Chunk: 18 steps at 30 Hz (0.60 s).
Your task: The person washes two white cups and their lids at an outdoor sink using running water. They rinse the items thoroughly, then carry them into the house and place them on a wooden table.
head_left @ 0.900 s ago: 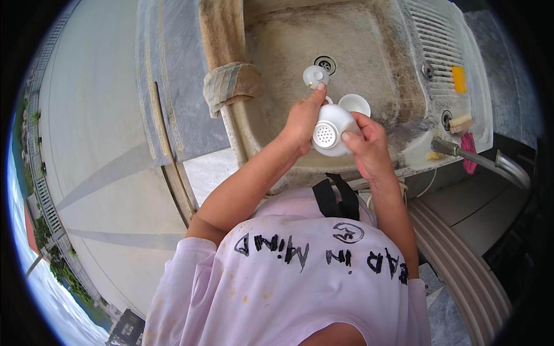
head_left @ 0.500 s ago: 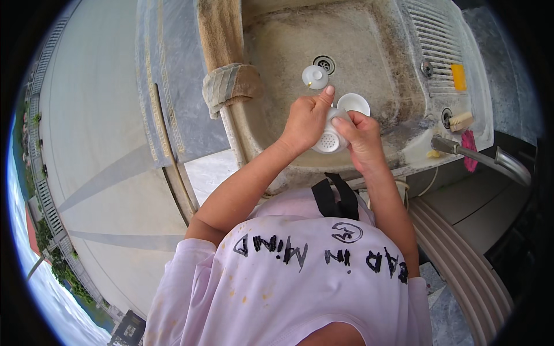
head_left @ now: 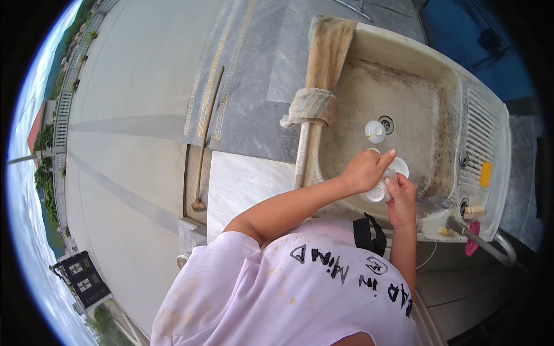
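Observation:
Over the near part of the sink, my hands close together round a small white strainer (head_left: 376, 194) with a disc of small holes facing up. My left hand (head_left: 365, 171) is closed at its left side, thumb stuck out, with the fingertips hidden. Gripping its right side is my right hand (head_left: 401, 199), thumb pressed on top. Just beyond them a white cup or bowl (head_left: 399, 167) sits on the sink floor, partly covered by my hands. Farther off, next to the drain (head_left: 386, 124), lies a round white lid (head_left: 375, 131) with a knob.
The stained stone sink (head_left: 404, 92) has a ribbed drainboard on the right, holding a yellow block (head_left: 486, 173) and a brush (head_left: 474, 213). A metal tap (head_left: 487, 242) stands near right, beside a pink cloth (head_left: 472, 239). Brown cloth (head_left: 330, 52) drapes the left rim.
My view has swung left, so the sink and hands appear farther right and lower. Both hands still hold the strainer; the lid and cup stay in the sink.

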### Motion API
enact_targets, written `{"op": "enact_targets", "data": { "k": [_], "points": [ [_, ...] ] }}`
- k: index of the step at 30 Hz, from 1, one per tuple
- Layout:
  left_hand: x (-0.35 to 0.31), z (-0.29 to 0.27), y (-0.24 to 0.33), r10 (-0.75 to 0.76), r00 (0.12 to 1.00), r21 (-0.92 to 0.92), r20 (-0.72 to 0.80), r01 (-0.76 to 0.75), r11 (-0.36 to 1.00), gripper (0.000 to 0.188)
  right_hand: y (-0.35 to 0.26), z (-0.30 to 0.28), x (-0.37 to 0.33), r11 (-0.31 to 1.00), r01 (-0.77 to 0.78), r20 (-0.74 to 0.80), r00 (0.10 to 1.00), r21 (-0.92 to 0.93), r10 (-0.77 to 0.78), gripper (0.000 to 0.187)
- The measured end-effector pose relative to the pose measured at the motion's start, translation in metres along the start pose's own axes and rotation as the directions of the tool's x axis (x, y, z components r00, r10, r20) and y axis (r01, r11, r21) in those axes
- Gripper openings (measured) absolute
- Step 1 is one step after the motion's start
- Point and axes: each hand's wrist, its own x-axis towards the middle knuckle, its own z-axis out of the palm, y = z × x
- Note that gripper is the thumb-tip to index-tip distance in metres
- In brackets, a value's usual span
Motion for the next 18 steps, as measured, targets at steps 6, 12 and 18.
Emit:
{"op": "enact_targets", "data": {
  "k": [6, 12, 18],
  "points": [
    [-0.018, -0.012, -0.008, 0.008, 0.990, 0.032, -0.143, -0.004, 0.999, 0.070, -0.001, 0.003, 0.017, 0.994, -0.039, 0.285, 0.956, -0.103, 0.067, 0.029],
    [-0.055, -0.011, -0.018, -0.137, 0.929, -0.603, -0.345, -0.107, 0.791, 0.076, -0.010, 0.025, 0.009, 0.992, -0.121, 0.403, 0.907, -0.032, 0.123, 0.046],
    [-0.071, 0.016, -0.047, -0.302, 0.749, -0.763, -0.590, -0.395, 0.512, 0.057, -0.004, 0.068, 0.018, 0.952, -0.158, 0.486, 0.831, -0.264, 0.272, 0.046]
  ]
}}
